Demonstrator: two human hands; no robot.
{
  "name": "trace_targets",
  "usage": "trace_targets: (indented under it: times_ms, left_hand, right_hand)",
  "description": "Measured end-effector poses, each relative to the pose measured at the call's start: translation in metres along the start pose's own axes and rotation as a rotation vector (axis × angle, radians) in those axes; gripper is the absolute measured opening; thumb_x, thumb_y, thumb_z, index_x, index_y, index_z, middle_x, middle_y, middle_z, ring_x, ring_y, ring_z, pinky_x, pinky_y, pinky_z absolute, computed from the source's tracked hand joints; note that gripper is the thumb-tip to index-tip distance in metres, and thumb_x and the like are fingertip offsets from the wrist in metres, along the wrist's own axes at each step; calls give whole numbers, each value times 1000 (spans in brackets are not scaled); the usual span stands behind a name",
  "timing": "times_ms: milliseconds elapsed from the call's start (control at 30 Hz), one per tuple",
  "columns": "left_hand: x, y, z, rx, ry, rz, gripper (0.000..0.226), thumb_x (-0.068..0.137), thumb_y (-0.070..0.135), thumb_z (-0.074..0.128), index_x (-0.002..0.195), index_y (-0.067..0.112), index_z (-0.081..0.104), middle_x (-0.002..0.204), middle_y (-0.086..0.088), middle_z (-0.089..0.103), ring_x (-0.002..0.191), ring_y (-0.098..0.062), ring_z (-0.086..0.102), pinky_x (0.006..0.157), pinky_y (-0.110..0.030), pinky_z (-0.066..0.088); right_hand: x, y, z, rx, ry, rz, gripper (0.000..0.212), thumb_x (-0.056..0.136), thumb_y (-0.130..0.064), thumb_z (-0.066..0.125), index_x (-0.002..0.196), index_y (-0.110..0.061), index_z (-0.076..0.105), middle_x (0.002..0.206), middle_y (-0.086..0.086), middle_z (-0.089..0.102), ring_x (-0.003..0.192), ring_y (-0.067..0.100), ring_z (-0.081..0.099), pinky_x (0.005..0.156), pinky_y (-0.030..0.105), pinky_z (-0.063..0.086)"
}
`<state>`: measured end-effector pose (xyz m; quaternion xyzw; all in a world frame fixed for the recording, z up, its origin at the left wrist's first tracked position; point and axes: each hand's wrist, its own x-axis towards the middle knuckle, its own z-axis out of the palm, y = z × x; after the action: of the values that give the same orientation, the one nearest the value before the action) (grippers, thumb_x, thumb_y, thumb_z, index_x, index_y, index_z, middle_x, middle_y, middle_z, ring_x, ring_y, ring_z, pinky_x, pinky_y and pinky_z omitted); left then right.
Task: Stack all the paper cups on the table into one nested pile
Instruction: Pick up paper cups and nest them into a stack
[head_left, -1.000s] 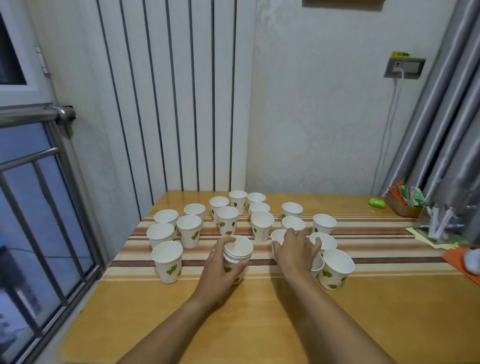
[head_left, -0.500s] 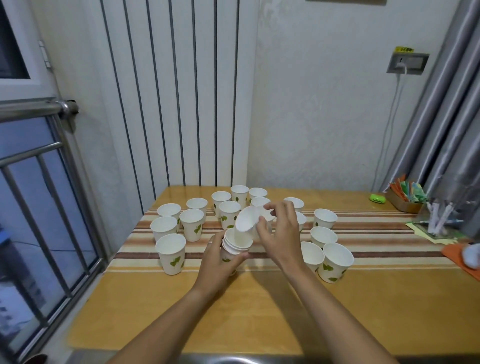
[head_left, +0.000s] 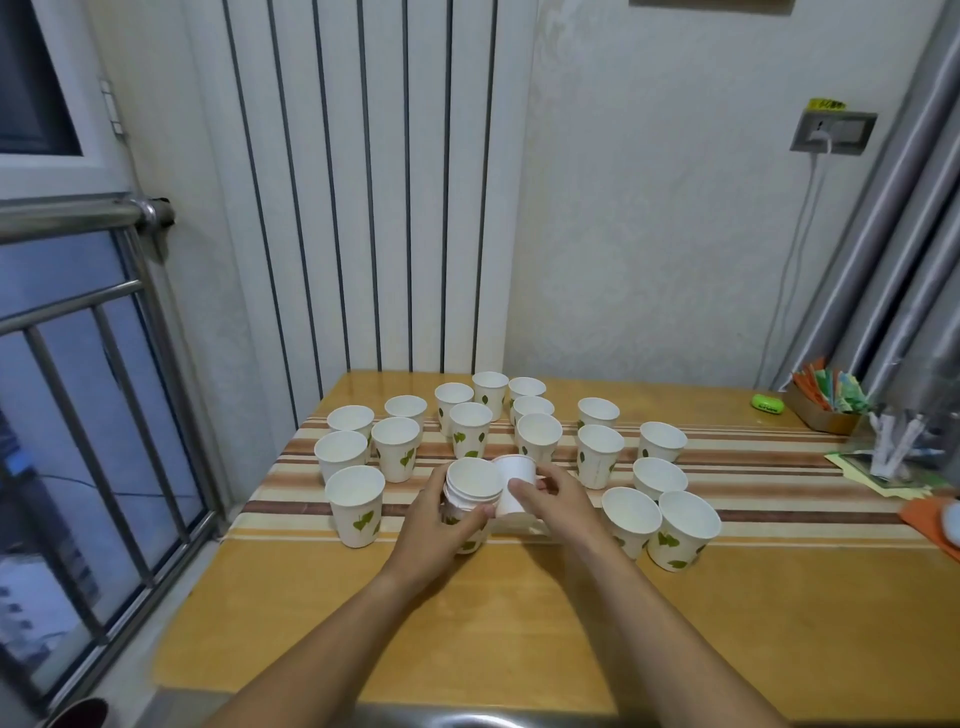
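White paper cups with green leaf prints stand on the wooden table. My left hand is wrapped around a short nested stack of cups near the table's middle. My right hand grips a single cup, upright with its mouth up, pressed against the stack's right side. Several loose cups surround them: one at the left front, two at the right front, and more in rows behind.
A striped runner crosses the table under the cups. At the right are a green object, a box of coloured papers, a clear holder and an orange sheet. A window railing runs along the left.
My right hand picked a cup from the right group, carried it tilted above the stack, and now holds it lower and upright beside the stack. My left hand stayed on the stack.
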<state>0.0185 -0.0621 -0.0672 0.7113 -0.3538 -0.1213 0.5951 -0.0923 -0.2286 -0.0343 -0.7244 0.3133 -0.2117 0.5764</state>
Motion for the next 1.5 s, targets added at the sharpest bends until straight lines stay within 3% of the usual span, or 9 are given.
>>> trace_targets:
  times_ms: [167, 333, 467, 600, 800, 1067, 1233, 1400, 1500]
  left_hand:
    - [3, -2, -3, 7, 24, 1, 51, 89, 36, 88, 131, 44, 59, 126, 37, 66, 120, 12, 60, 100, -23, 52]
    - [4, 0, -3, 0, 67, 20, 59, 85, 46, 89, 135, 37, 60, 130, 23, 69, 122, 6, 61, 104, -31, 54]
    - [4, 6, -1, 0, 47, 31, 57, 87, 43, 88, 137, 36, 60, 131, 23, 70, 121, 5, 63, 104, -32, 55]
    - [1, 10, 0, -17, 15, 45, 53, 92, 38, 84, 139, 36, 59, 132, 21, 71, 122, 0, 67, 105, -39, 57]
    - [-3, 8, -3, -29, 10, 44, 57, 92, 43, 84, 142, 35, 58, 134, 20, 70, 126, -3, 66, 106, -40, 56]
    - [-3, 2, -6, -31, -2, 14, 72, 85, 12, 88, 145, 31, 53, 136, 22, 68, 126, 3, 63, 101, -18, 53]
    - [-2, -6, -3, -20, -32, 9, 77, 75, 3, 81, 143, 30, 54, 137, 10, 69, 130, -11, 65, 110, -45, 56]
    - [-5, -1, 2, 8, -51, 46, 80, 83, 28, 74, 157, 35, 43, 153, 16, 58, 143, -5, 54, 117, -38, 49]
    - [-5, -7, 2, 141, -83, 62, 82, 90, 19, 64, 165, 31, 33, 161, 13, 49, 150, -5, 44, 124, -40, 41]
  right_hand:
    - [3, -1, 4, 30, 56, 109, 48, 86, -29, 80, 123, -26, 50, 122, 7, 68, 104, 23, 70, 85, 39, 60]
    - [-1, -19, 8, 76, 344, -250, 64, 89, -17, 78, 140, -23, 39, 133, 0, 57, 114, 18, 61, 84, 24, 51]
    - [-6, -24, 19, 91, 185, -372, 73, 88, -22, 78, 148, -33, 38, 139, -9, 53, 123, 8, 60, 95, 22, 56]
    - [-6, -24, 27, -46, 83, -436, 60, 88, -15, 77, 141, -25, 52, 136, -8, 58, 120, 1, 60, 91, 9, 51]
    - [-4, -17, 33, -4, 11, -381, 56, 81, -33, 80, 131, -29, 55, 133, -12, 63, 125, 5, 61, 104, 32, 53]
    - [-12, 0, 31, 18, -231, -249, 63, 89, -30, 84, 143, -30, 51, 135, -19, 61, 126, -4, 58, 94, 13, 51]
    - [-11, 4, 39, -15, -190, -267, 62, 82, -28, 90, 134, -33, 57, 127, -16, 69, 120, 2, 64, 97, 23, 55]
    - [-9, 3, 40, -55, -36, -334, 60, 82, -28, 88, 132, -36, 56, 124, -22, 69, 117, -5, 63, 94, 22, 56]
    - [-11, 12, 40, -101, -3, -332, 63, 85, -32, 85, 136, -39, 49, 129, -28, 62, 121, -10, 58, 91, 15, 51]
